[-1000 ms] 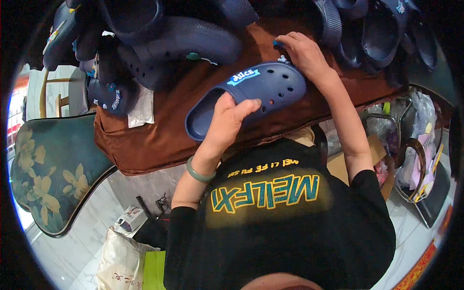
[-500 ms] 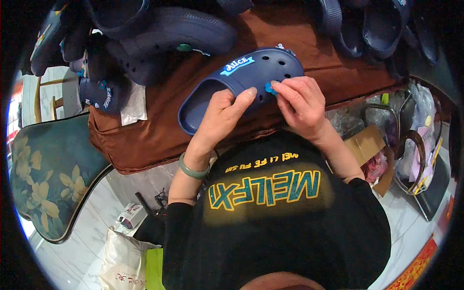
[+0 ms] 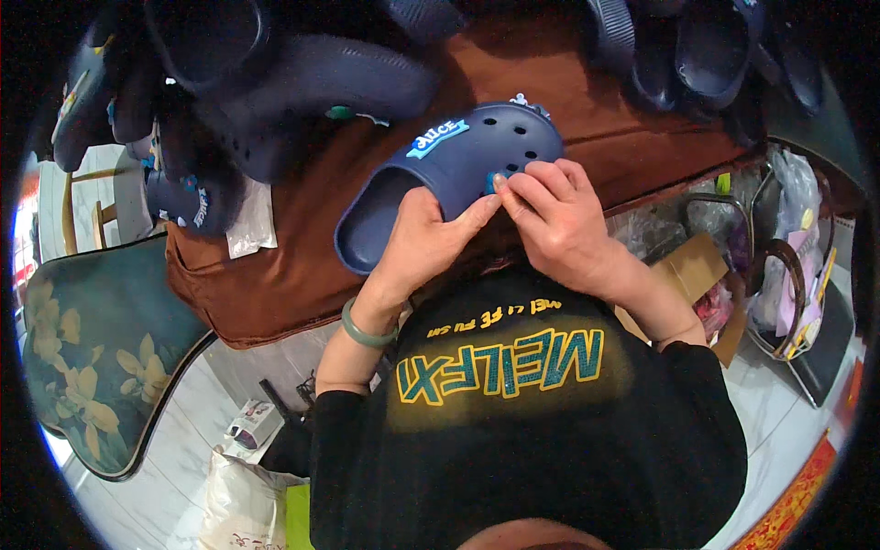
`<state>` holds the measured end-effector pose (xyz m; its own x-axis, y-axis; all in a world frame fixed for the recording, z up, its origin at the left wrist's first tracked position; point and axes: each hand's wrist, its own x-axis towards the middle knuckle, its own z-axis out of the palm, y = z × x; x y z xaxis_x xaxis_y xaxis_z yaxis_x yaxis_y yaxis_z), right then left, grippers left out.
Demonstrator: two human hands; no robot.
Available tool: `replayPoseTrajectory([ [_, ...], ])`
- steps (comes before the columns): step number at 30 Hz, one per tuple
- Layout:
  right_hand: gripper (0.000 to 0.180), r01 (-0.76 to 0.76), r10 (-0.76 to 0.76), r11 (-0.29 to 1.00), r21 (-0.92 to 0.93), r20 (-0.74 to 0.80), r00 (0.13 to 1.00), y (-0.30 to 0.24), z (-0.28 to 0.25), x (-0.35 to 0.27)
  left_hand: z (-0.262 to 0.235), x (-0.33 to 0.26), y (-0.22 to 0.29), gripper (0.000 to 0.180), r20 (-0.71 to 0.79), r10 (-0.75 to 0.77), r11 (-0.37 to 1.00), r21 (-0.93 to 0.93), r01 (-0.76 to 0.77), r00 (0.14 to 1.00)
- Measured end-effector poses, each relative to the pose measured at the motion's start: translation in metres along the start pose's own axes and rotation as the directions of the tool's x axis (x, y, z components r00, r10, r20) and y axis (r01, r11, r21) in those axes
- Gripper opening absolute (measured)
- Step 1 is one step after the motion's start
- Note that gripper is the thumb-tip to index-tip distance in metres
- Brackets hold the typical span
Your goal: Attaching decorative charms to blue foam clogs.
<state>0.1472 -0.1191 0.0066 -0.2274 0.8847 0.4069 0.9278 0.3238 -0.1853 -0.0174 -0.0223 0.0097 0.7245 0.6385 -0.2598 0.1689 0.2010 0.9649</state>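
A navy clog (image 3: pixel 463 170) lies tilted in front of me, its toe toward the upper right. It carries a pale-blue banner charm (image 3: pixel 436 138) on its upper and a small figure charm (image 3: pixel 529 104) near the toe. My left hand (image 3: pixel 426 240) grips the clog's near side, fingers inside the foot opening, thumb stretched along the outside. My right hand (image 3: pixel 557 213) pinches a small blue charm (image 3: pixel 492 182) against the holes on the near side. The tip of my left thumb is close beside it. Whether the charm's stem is in a hole is hidden.
More navy clogs (image 3: pixel 344 82) crowd the far side of the brown-covered table (image 3: pixel 302 266), left and right. A white packet (image 3: pixel 252 220) lies at its left. A floral-backed chair (image 3: pixel 110 357) stands left; an open cardboard box (image 3: pixel 683 275) and bags stand right.
My left thumb has slid toward the small blue charm. My right fingers have drawn closer to it, covering more of it. The whole scene has shifted slightly in view.
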Motion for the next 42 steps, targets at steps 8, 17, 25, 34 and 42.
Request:
replayPoseTrajectory([
  [8,0.009,-0.179,0.262,0.891,0.418,-0.149,0.954,0.042,-0.007,0.002,-0.011,-0.021,-0.003,0.025,-0.138,-0.024,0.997,0.075,0.035,0.99],
  [17,0.023,-0.418,0.458,0.874,0.248,-0.133,0.879,0.092,0.043,-0.002,-0.016,-0.028,0.005,0.024,-0.213,-0.101,0.993,0.038,0.112,0.972],
  [25,0.023,-0.539,0.67,0.589,0.603,0.008,0.742,0.079,0.033,-0.004,-0.004,-0.017,0.002,0.02,-0.202,-0.057,0.998,-0.03,0.052,0.978],
  [34,0.031,-0.119,0.263,0.914,0.389,-0.341,0.903,0.036,0.025,-0.007,-0.004,-0.01,-0.004,0.02,-0.145,-0.018,0.999,-0.034,0.014,0.989],
  [42,0.031,-0.123,0.151,0.984,0.131,-0.226,0.962,0.021,0.008,-0.007,-0.005,-0.012,-0.003,0.022,-0.14,-0.001,1.0,-0.011,0.0,0.99],
])
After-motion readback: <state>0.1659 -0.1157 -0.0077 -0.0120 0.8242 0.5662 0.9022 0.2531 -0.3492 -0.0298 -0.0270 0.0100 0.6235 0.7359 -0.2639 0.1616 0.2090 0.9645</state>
